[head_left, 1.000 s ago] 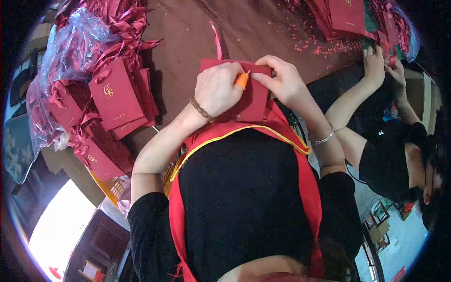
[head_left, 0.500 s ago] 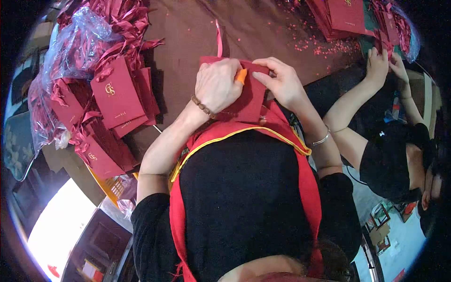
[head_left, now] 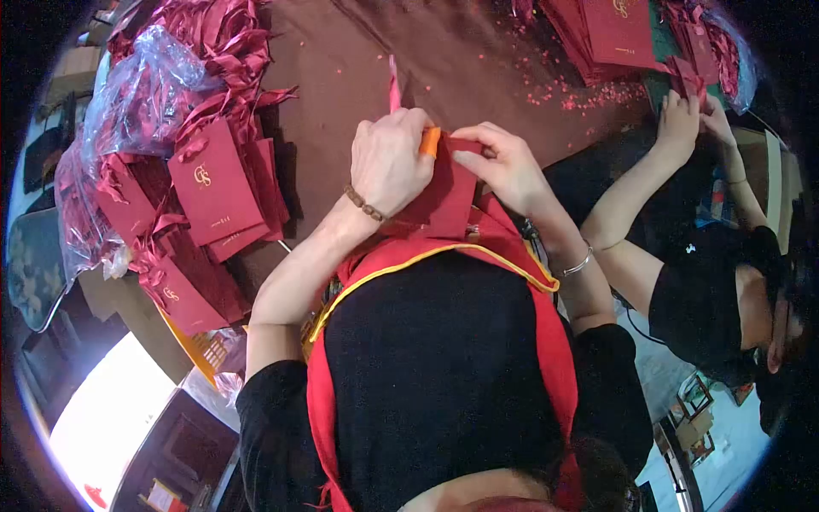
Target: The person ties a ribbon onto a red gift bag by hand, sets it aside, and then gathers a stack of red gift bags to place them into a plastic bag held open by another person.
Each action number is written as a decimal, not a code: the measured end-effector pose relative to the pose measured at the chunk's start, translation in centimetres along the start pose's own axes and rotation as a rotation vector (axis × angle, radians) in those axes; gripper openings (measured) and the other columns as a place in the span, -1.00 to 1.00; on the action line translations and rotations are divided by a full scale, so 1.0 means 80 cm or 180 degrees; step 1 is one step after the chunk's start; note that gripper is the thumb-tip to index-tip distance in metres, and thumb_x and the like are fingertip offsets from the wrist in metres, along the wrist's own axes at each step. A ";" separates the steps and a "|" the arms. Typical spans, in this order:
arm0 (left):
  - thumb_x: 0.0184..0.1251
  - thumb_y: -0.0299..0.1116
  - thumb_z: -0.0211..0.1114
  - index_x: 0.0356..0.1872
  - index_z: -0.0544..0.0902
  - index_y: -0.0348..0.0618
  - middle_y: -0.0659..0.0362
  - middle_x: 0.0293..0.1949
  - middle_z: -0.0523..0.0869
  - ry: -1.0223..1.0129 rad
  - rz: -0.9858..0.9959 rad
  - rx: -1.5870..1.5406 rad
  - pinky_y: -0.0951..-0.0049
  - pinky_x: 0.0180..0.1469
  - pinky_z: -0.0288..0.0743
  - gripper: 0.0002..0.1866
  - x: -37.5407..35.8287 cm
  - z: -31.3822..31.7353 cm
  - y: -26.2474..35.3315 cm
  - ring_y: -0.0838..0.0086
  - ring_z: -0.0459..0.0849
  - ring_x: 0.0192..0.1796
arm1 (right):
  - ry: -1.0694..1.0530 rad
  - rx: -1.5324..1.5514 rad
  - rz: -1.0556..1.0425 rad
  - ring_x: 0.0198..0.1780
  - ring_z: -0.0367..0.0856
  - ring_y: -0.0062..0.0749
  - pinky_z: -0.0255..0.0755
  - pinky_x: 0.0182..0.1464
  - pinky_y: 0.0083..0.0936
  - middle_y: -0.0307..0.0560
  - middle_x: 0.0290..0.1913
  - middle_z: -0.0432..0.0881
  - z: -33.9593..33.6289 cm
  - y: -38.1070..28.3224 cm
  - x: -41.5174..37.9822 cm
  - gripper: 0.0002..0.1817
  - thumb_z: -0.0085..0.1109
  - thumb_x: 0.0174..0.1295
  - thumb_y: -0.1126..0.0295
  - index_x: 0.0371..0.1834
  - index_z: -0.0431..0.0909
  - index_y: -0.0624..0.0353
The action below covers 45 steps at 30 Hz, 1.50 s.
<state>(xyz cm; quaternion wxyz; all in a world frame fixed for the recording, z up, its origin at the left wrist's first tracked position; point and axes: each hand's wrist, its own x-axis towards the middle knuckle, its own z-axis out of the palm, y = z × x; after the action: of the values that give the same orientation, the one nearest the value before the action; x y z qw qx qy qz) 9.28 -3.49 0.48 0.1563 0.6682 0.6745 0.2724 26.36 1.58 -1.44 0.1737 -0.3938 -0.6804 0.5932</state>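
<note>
A dark red paper bag stands upright between my hands at the table's near edge, with a pink ribbon rising beyond it. My left hand, with a bead bracelet, is closed on an orange tool by the bag's upper left edge; what part of the tool lies under the fingers is hidden. Thumb and forefinger of my right hand pinch the bag's upper right edge. My apron, red with yellow trim, lies just below the bag.
Stacked red bags with gold print and clear plastic lie at the left. Red scraps dot the brown tablecloth. More bags lie at the upper right, near a co-worker's hands. A yellow basket is at lower left.
My hands and the bag appear slightly farther left in view. The orange tool looks more upright. The co-worker's hands have shifted slightly.
</note>
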 end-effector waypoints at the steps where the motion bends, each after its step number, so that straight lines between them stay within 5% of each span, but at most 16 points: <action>1: 0.05 -0.41 0.19 -0.46 0.54 -0.18 0.05 -0.51 0.60 -0.0023 -0.0007 0.0044 0.23 -0.33 0.36 -0.92 0.000 -0.001 0.002 0.17 0.59 -0.40 | 0.0058 0.0041 0.0078 -0.24 0.52 -0.44 0.37 -0.16 -0.54 -0.07 -0.21 0.57 0.003 0.003 0.000 -0.73 0.14 0.10 0.39 -0.13 0.53 0.26; 4: 0.02 -0.47 0.20 -0.42 0.55 -0.18 0.05 -0.49 0.59 0.0107 0.0056 -0.0156 0.28 -0.28 0.42 -0.92 -0.009 0.000 -0.001 0.18 0.58 -0.39 | 0.0130 0.0298 0.0275 -0.24 0.52 -0.46 0.37 -0.15 -0.55 -0.08 -0.23 0.57 0.006 0.009 0.002 -0.73 0.13 0.11 0.38 -0.14 0.53 0.27; 5: 0.00 -0.48 0.21 -0.41 0.55 -0.17 0.06 -0.49 0.59 0.0231 0.0187 -0.0053 0.28 -0.29 0.41 -0.91 -0.012 -0.001 -0.005 0.18 0.58 -0.39 | 0.0047 0.0298 0.0211 -0.29 0.46 -0.73 0.35 -0.27 -0.76 -0.29 -0.27 0.55 0.007 0.012 0.002 -0.75 0.08 0.21 0.43 -0.05 0.47 0.24; 8: -0.06 -0.50 0.21 -0.38 0.55 -0.13 0.12 -0.47 0.59 0.0360 0.0320 0.0186 0.30 -0.30 0.35 -0.84 -0.025 0.003 -0.012 0.26 0.57 -0.38 | 0.0074 0.0929 0.0469 -0.27 0.48 -0.71 0.37 -0.24 -0.74 -0.27 -0.26 0.55 0.011 0.005 0.002 -0.75 0.06 0.23 0.43 -0.04 0.47 0.26; 14: 0.07 -0.44 0.23 -0.39 0.59 -0.12 0.16 -0.46 0.63 0.0440 0.0374 0.0278 0.36 -0.22 0.25 -0.93 -0.037 0.010 -0.006 0.32 0.58 -0.37 | 0.0000 0.0416 0.0471 -0.26 0.48 -0.68 0.38 -0.20 -0.70 -0.24 -0.26 0.56 0.011 0.004 0.008 -0.75 0.05 0.24 0.42 -0.05 0.47 0.27; 17: 0.08 -0.39 0.23 -0.43 0.58 -0.10 0.17 -0.50 0.62 0.0387 0.0252 0.0232 0.35 -0.24 0.20 -0.95 -0.035 0.012 -0.006 0.33 0.57 -0.40 | 0.0185 0.0215 0.0213 -0.20 0.56 -0.41 0.40 -0.13 -0.50 -0.01 -0.23 0.60 0.016 0.012 0.010 -0.74 0.08 0.16 0.37 -0.14 0.51 0.29; 22: 0.08 -0.34 0.24 -0.48 0.57 -0.11 0.13 -0.54 0.63 0.0059 -0.0069 0.0239 0.34 -0.23 0.16 -0.91 -0.031 0.011 -0.004 0.31 0.58 -0.44 | 0.0243 0.0069 0.0035 -0.17 0.56 -0.34 0.39 -0.11 -0.49 0.02 -0.20 0.58 0.016 0.014 0.008 -0.74 0.10 0.14 0.38 -0.14 0.51 0.28; 25: 0.06 -0.37 0.25 -0.48 0.57 -0.18 0.04 -0.55 0.62 -0.0360 -0.0652 -0.0253 0.29 -0.37 0.38 -0.89 -0.022 0.007 -0.010 0.23 0.62 -0.48 | 0.0203 0.0197 0.0089 -0.15 0.55 -0.35 0.38 -0.09 -0.50 0.00 -0.20 0.57 0.016 0.015 0.007 -0.75 0.09 0.15 0.38 -0.15 0.52 0.27; 29: 0.06 -0.40 0.24 -0.48 0.56 -0.18 0.07 -0.54 0.62 0.0049 -0.0070 0.0005 0.29 -0.36 0.37 -0.92 -0.024 0.014 -0.011 0.24 0.62 -0.46 | 0.0205 0.0302 -0.0084 -0.13 0.53 -0.37 0.36 -0.06 -0.52 -0.04 -0.22 0.54 0.016 0.018 0.011 -0.77 0.09 0.16 0.40 -0.14 0.52 0.27; 32: 0.03 -0.45 0.20 -0.46 0.55 -0.12 0.16 -0.50 0.60 0.0240 0.0386 0.0595 0.33 -0.24 0.12 -0.96 -0.027 0.021 -0.007 0.33 0.56 -0.36 | 0.0205 0.0094 -0.0125 -0.13 0.54 -0.30 0.37 -0.06 -0.48 -0.01 -0.21 0.54 0.013 0.008 0.011 -0.77 0.08 0.16 0.42 -0.15 0.52 0.27; 36: 0.03 -0.41 0.20 -0.45 0.58 -0.18 0.00 -0.50 0.64 -0.0315 -0.0336 -0.0198 0.23 -0.35 0.46 -0.91 -0.015 0.009 -0.014 0.13 0.63 -0.39 | 0.0247 -0.0507 -0.0486 -0.15 0.54 -0.12 0.39 -0.09 -0.41 0.07 -0.21 0.53 0.012 -0.004 0.005 -0.78 0.08 0.14 0.42 -0.17 0.52 0.26; 45: 0.05 -0.38 0.18 -0.48 0.56 -0.18 0.01 -0.55 0.62 -0.0147 -0.0035 0.0543 0.21 -0.36 0.32 -0.90 -0.018 0.007 0.002 0.17 0.61 -0.45 | 0.0402 -0.0462 -0.0480 -0.19 0.54 -0.05 0.40 -0.13 -0.36 0.10 -0.28 0.53 0.018 -0.005 0.003 -0.82 0.06 0.12 0.48 -0.22 0.49 0.29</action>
<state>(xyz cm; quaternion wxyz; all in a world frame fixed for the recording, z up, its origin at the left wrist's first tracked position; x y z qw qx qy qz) 9.80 -4.81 -0.08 0.1158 0.6815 0.6950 0.1977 25.07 0.82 -1.47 0.2314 -0.3896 -0.7369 0.5017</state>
